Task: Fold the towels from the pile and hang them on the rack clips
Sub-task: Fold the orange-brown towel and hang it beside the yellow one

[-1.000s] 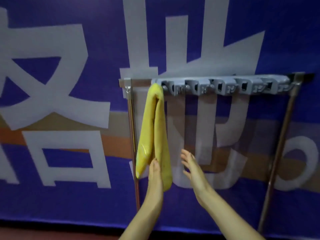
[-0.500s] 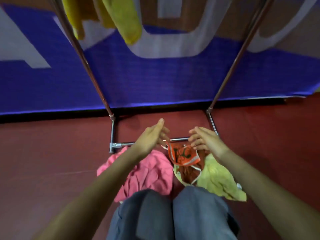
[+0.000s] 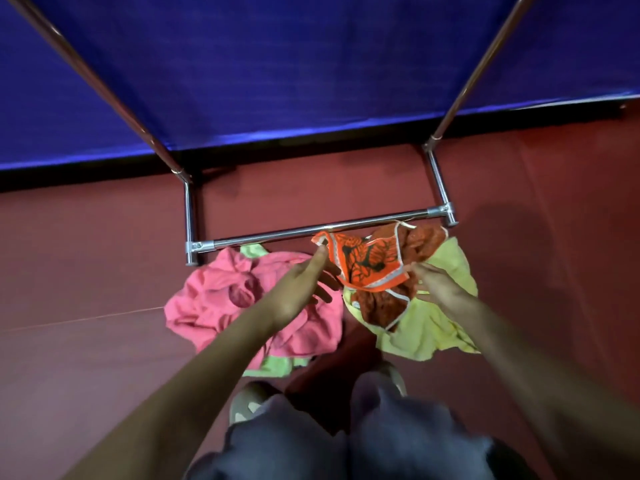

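Note:
A pile of towels lies on the red floor by the rack's base bar (image 3: 322, 232). On the left is a crumpled pink towel (image 3: 221, 303); on the right a pale yellow towel (image 3: 426, 327). On top of the yellow one is an orange towel (image 3: 370, 265) with a dark leaf print and white trim. My left hand (image 3: 301, 289) pinches the orange towel's upper left corner. At its lower right edge, my right hand (image 3: 436, 282) grips it. The patterned part is lifted a little between both hands. The rack's clips are out of view.
Two slanted metal rack legs (image 3: 114, 98) (image 3: 481, 67) rise to the upper corners in front of a blue banner (image 3: 294, 71). My knees in grey trousers (image 3: 346, 434) and a shoe (image 3: 247, 400) fill the bottom. A light green cloth (image 3: 273, 367) peeks from under the pink towel.
My view dropped from the hung yellow towel on the rack to the floor pile. Both hands came down and took hold of the orange towel, then spread it wider.

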{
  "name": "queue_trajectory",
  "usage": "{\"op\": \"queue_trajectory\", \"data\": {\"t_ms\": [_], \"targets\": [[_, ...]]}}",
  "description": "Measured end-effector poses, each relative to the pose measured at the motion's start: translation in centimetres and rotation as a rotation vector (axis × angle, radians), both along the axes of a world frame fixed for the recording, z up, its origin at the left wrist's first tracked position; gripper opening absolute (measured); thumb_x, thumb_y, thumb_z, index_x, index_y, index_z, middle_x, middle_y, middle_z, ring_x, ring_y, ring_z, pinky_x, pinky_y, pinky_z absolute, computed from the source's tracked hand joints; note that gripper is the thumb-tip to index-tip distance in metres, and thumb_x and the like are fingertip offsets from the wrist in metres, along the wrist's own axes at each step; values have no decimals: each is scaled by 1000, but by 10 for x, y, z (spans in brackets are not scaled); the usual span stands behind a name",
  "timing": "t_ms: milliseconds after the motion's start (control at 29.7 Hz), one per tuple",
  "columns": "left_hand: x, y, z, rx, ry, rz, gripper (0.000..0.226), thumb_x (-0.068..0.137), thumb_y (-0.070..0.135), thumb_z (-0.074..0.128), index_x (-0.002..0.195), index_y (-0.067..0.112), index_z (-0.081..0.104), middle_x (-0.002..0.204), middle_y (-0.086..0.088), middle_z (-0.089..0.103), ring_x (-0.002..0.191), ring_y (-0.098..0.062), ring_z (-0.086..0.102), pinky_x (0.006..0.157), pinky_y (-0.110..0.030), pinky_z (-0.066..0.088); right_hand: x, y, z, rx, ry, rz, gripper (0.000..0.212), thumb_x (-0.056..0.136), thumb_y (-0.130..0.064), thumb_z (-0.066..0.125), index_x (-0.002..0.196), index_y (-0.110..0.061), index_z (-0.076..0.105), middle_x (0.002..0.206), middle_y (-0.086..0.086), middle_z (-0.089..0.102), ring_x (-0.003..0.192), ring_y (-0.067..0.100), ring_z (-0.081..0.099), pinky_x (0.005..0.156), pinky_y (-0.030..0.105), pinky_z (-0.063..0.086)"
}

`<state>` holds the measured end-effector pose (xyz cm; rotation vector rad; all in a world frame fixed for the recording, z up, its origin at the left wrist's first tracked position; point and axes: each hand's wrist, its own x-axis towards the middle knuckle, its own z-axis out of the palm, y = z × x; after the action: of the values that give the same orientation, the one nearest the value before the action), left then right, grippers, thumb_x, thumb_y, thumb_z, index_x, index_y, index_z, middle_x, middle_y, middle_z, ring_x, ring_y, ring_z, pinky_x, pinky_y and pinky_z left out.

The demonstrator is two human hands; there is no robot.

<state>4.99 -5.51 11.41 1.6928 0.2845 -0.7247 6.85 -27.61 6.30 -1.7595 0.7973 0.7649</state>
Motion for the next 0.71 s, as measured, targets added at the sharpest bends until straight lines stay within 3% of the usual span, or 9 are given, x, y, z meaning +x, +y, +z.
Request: {"op": "queue_trajectory", "data": {"t_ms": [34,101,236,370,471,572,640,707], "targets": [[1,5,-7,11,-7,21,45,95,40,21,77,21,57,77,0,61,66,-15,55,58,-16,43,4,4,-10,1,27,13,37,94,-20,41,124,-2,51,138,20,45,121,32,47,94,36,41],[-3,8,-13,44,-85,79,38,96,33,27,80,18,58,81,-1,60,65,-13,54,54,-9,42,8,3,-22,-8,53,29,37,94,-23,41,126,-7,50,138,13,45,126,28,42,96,35,36],[-5,12,-30,90,-135,97,31,96,27,32,87,12,57,83,6,58,65,-9,52,57,-7,41,15,11,-48,-7,100,60,40,95,-29,40,129,-9,47,139,10,44,129,27,39,102,38,34],[-9,9,-39,90,-119,65,31,96,28,30,86,14,56,88,2,58,66,-9,53,56,-9,40,13,21,-55,-15,67,37,37,94,-26,44,124,-5,51,133,18,50,125,32,45,101,39,38],[-12,2,-37,69,-93,55,30,96,29,30,95,16,57,97,3,58,78,-4,53,64,-5,40,10,34,-42,18,-63,22,30,92,-18,46,112,0,59,124,28,55,119,40,48,101,44,40],[-10,-1,-30,148,-148,-33,34,96,31,33,120,17,52,119,3,52,108,-4,46,87,-11,29,9,51,-9,198,-164,-48,26,91,-13,48,110,-1,61,105,16,63,104,24,57,81,30,49],[-11,-1,-22,246,-287,-126,37,95,33,36,127,17,46,129,-1,49,120,-10,44,93,-14,26,8,59,22,376,-187,-94,20,90,-12,48,101,-5,63,94,9,63,93,20,58,85,24,46],[-10,0,-14,302,-408,-207,49,90,43,37,132,19,40,136,1,46,126,-11,40,98,-13,25,10,64,50,547,-198,-119,19,90,-13,47,90,-7,65,89,10,64,86,21,60,87,27,48]]}}
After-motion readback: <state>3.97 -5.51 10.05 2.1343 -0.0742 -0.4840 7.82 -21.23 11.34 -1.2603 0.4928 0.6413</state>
